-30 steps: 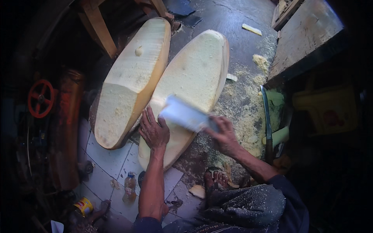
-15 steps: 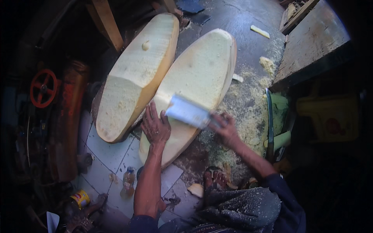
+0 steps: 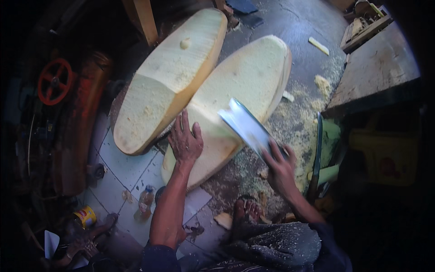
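Two long, pale yellow oval blocks lie side by side on the floor, each with a ridge across it. On the near left edge of the right block my left hand rests flat, fingers stretched out. My right hand grips the near end of a broad, shiny metal plate with long raised edges; its exact kind I cannot tell. The plate's far end is over the block's ridge, tilted, and whether it touches is unclear. The left block has a small round knob-like spot on top.
Pale shavings cover the floor on the right. A long blade leans beside a wooden box. A plastic bottle and yellow can stand on white tiles. A red wheel is at left.
My right hand has moved right and toward me with the metal plate, which has turned steeper and shows its raised edges. My left hand stays on the block, and the view has shifted slightly.
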